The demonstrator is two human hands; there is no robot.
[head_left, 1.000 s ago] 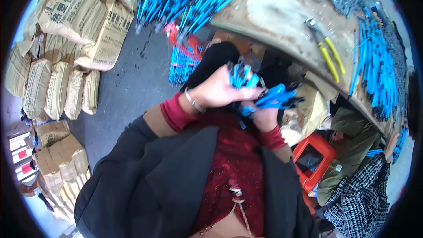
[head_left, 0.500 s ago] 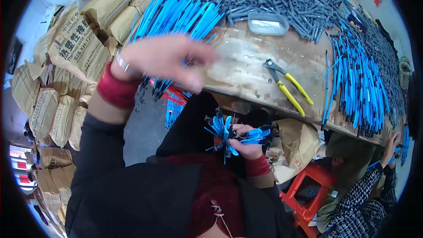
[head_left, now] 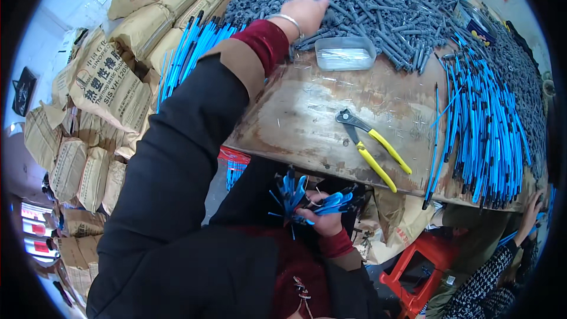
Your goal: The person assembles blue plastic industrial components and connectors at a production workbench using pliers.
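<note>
Stretched far forward over the table, my left hand (head_left: pixel 304 16) is at the near edge of a big heap of grey ribbed plastic tubes (head_left: pixel 378 6). Its fingers are bent down and mostly hidden, so what they touch is unclear. In my lap, my right hand (head_left: pixel 323 222) is closed around a bundle of blue plastic strips (head_left: pixel 290 196) with black ends, fanning out on both sides of the fist. Just right of my left hand stands a clear plastic tray (head_left: pixel 345 66) containing thin, pale pieces. Yellow-handled pliers (head_left: pixel 373 147) lie on the wooden table (head_left: pixel 295 118).
Blue strips (head_left: pixel 192 47) lie beyond my left forearm, and a larger pile (head_left: pixel 487 130) lies at right. Paper sacks (head_left: pixel 106 82) are stacked at left. A red stool (head_left: pixel 416 266) stands lower right, beside another person's patterned sleeve (head_left: pixel 484 283).
My left hand has swung forward and right, from above the left table edge to the grey heap. My right hand keeps the bundle, slightly lower in view.
</note>
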